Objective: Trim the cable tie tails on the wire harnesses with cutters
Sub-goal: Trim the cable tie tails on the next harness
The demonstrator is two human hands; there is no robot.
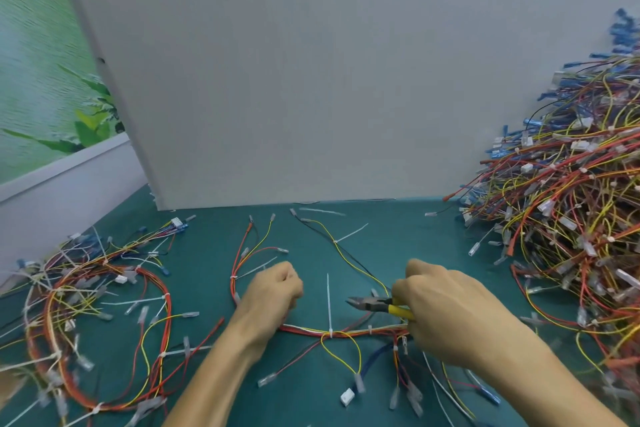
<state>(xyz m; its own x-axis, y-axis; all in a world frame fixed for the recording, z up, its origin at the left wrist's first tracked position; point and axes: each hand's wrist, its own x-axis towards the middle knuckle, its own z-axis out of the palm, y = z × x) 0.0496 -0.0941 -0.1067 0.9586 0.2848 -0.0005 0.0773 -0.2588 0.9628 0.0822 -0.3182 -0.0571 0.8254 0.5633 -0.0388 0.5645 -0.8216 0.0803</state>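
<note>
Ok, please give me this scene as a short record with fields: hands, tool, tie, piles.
left hand: fingers curled, over red-and-yellow wire harness; grip hidden
right hand: grips yellow-handled steel cutters, tips pointing left
tie: upright white plastic cable tie tail on harness, uncut, apart from cutters
piles: left harness heap, right harness heap
surface: green table mat

Cutters (381, 306) have yellow plastic handles; tabletop (214, 253) looks matt.

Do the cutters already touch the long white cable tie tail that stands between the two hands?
No, the cutters in the right hand point toward the cable tie tail from its right, with a gap between them.
</note>
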